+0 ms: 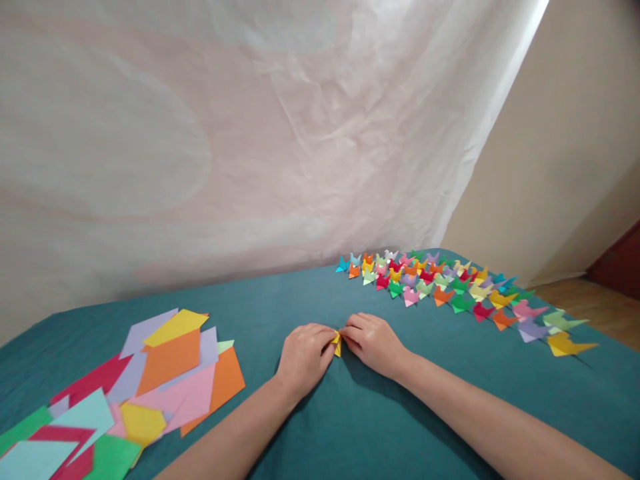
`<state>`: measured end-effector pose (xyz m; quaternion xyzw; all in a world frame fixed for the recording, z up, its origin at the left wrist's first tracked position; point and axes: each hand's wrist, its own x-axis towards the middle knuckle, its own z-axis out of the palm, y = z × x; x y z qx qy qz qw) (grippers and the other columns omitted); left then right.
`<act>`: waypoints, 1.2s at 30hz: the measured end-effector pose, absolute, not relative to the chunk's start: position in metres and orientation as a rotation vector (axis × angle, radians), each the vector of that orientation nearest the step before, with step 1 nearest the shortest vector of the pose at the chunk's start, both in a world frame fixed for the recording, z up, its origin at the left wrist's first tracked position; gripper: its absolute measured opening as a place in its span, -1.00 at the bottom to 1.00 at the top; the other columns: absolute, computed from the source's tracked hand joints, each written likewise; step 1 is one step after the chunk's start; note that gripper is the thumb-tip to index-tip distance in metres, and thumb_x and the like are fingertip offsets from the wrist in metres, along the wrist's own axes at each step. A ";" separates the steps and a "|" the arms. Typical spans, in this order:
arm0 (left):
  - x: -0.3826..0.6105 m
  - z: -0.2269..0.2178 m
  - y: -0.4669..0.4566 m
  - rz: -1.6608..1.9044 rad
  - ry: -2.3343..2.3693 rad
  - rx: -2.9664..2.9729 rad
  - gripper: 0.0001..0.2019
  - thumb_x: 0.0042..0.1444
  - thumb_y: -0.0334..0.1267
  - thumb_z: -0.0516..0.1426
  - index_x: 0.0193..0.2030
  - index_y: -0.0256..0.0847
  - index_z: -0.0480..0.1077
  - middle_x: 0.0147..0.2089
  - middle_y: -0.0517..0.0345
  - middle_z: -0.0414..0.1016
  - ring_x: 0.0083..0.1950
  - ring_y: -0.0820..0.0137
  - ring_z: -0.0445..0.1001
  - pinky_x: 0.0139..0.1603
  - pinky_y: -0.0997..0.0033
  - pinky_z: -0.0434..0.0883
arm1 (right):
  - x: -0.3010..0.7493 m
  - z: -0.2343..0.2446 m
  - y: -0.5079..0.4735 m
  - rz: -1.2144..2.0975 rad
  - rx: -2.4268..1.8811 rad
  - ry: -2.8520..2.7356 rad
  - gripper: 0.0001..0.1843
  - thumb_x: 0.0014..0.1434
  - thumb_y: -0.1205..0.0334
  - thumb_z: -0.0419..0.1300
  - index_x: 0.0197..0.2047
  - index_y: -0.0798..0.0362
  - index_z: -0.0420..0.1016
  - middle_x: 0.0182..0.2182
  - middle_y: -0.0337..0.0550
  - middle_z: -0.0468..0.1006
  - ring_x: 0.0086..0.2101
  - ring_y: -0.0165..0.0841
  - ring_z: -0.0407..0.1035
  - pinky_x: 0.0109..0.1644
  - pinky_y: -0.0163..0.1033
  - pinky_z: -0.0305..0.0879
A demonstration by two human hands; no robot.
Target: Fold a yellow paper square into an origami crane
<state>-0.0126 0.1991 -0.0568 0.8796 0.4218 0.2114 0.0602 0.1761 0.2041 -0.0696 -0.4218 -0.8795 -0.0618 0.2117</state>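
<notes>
Between my two hands is a small piece of folded yellow paper (338, 345), with a narrow point toward me. My left hand (306, 355) pinches its left side between thumb and fingers. On the other side, my right hand (374, 341) is closed with its fingertips at the paper's upper right edge. Much of the paper is covered by my fingers, so its full shape is hidden. Both hands rest low over the teal tablecloth (310, 433).
Loose coloured paper sheets (170, 363) overlap in a spread pile at the left. Several rows of small folded paper birds (443, 295) stand at the back right, a yellow paper bird (567, 344) nearest. A pale curtain (240, 147) hangs behind the table.
</notes>
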 end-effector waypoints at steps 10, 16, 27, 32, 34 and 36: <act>-0.013 -0.058 0.201 0.704 1.303 2.561 -0.82 0.21 -0.30 0.04 -0.16 -0.10 0.47 -0.13 0.22 0.53 -0.08 0.32 0.42 -0.05 0.35 0.30 | 0.190 -0.066 0.203 -0.223 -0.916 -2.586 -0.81 0.18 0.38 0.05 -0.19 0.05 0.47 -0.34 -0.15 0.43 -0.34 -0.35 0.25 -0.27 -0.22 0.07; -0.013 -0.057 0.202 0.667 1.287 2.584 -0.81 0.20 -0.32 0.04 -0.16 -0.10 0.47 -0.12 0.22 0.52 -0.08 0.33 0.41 -0.05 0.35 0.30 | 0.184 -0.061 0.200 -0.254 -0.973 -2.642 -0.77 0.18 0.38 0.05 -0.13 0.05 0.45 -0.31 -0.13 0.41 -0.30 -0.32 0.23 -0.24 -0.22 0.07; -0.014 -0.055 0.198 0.561 1.258 2.727 -0.79 0.21 -0.32 0.02 -0.09 -0.10 0.44 -0.09 0.17 0.50 -0.06 0.29 0.40 -0.06 0.30 0.30 | 0.182 -0.060 0.199 -0.225 -1.054 -2.676 -0.80 0.15 0.37 0.08 -0.18 0.04 0.48 -0.30 -0.14 0.40 -0.27 -0.31 0.22 -0.22 -0.20 0.07; -0.012 -0.054 0.196 0.534 1.251 2.752 -0.78 0.21 -0.33 0.02 -0.08 -0.12 0.43 -0.10 0.13 0.50 -0.07 0.29 0.40 -0.08 0.30 0.30 | 0.182 -0.061 0.199 -0.208 -1.060 -2.658 -0.80 0.14 0.38 0.08 -0.20 0.06 0.48 -0.30 -0.13 0.41 -0.27 -0.30 0.22 -0.20 -0.20 0.09; -0.012 -0.053 0.196 0.531 1.252 2.757 -0.78 0.21 -0.34 0.02 -0.08 -0.13 0.43 -0.10 0.13 0.50 -0.07 0.29 0.40 -0.08 0.29 0.31 | 0.182 -0.061 0.199 -0.214 -1.066 -2.646 -0.81 0.13 0.38 0.08 -0.22 0.08 0.49 -0.32 -0.13 0.41 -0.28 -0.30 0.22 -0.21 -0.20 0.09; -0.012 -0.053 0.196 0.529 1.247 2.761 -0.79 0.20 -0.34 0.02 -0.09 -0.14 0.43 -0.10 0.13 0.49 -0.07 0.29 0.40 -0.07 0.29 0.31 | 0.183 -0.062 0.199 -0.225 -1.082 -2.631 -0.82 0.12 0.38 0.08 -0.25 0.08 0.49 -0.33 -0.13 0.41 -0.29 -0.30 0.23 -0.22 -0.20 0.10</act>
